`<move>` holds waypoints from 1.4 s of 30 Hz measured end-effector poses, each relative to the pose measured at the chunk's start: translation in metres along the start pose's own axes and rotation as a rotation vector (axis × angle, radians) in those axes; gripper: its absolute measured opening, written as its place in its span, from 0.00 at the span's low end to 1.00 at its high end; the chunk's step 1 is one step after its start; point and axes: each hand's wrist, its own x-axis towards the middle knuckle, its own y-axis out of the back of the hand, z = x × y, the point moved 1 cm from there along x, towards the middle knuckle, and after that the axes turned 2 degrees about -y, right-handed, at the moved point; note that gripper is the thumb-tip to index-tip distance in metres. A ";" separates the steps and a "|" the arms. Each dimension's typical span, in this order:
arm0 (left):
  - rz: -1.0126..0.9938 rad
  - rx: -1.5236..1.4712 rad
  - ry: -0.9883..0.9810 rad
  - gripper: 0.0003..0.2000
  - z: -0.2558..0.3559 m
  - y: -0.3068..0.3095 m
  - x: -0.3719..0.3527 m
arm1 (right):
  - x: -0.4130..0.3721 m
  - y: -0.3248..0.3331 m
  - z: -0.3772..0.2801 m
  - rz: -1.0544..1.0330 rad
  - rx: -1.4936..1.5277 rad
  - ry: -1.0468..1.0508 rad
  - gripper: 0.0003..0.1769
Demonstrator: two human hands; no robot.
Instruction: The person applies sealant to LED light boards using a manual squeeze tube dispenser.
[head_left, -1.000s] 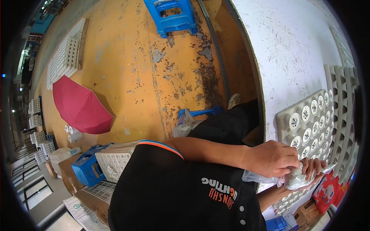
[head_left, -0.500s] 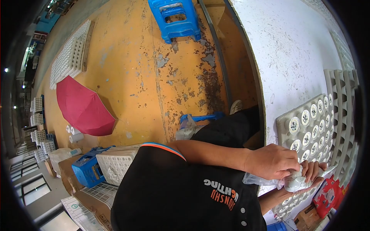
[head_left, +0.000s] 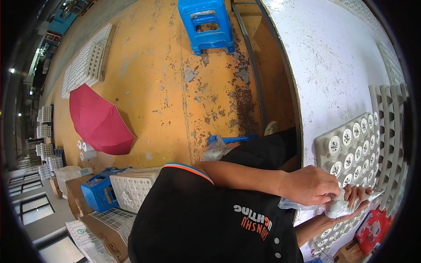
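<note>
My left hand [head_left: 309, 185] reaches across from the upper side, its fingers pinched at a white item in clear plastic [head_left: 337, 207]. Cupped around that bundle from the far side is my right hand [head_left: 353, 194], with fingers curled over it. What lies inside the plastic is hard to make out. Loose clear film [head_left: 291, 205] hangs below my left wrist. Just beyond both hands, a pale moulded tray [head_left: 323, 151] holds rows of round white discs [head_left: 334, 145] with dark dots at their centres; my hands and forearm cover part of it.
More grey moulded trays [head_left: 386, 114] are stacked at the white table's [head_left: 326, 65] far side. A red packet [head_left: 372, 229] and a cardboard box [head_left: 349, 251] lie near my right hand. On the floor are a blue stool [head_left: 206, 39], an open red umbrella [head_left: 100, 120] and stacked trays [head_left: 90, 59].
The view has shifted slightly, so the stool and umbrella appear a little to the right. Both hands stay around the plastic-wrapped item with almost no movement.
</note>
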 end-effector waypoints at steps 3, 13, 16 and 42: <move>-0.019 -0.007 -0.001 0.11 0.002 -0.001 0.000 | -0.005 0.003 0.000 -0.001 0.015 0.016 0.17; -0.213 -0.023 0.043 0.17 -0.002 -0.013 -0.008 | -0.026 0.011 -0.004 0.072 -0.076 0.166 0.19; -0.264 -0.034 0.064 0.17 -0.003 -0.015 -0.008 | -0.033 0.014 -0.009 0.173 -0.063 0.149 0.19; -0.435 0.276 0.204 0.03 -0.047 -0.008 0.102 | -0.096 -0.002 -0.037 0.610 -0.625 0.199 0.23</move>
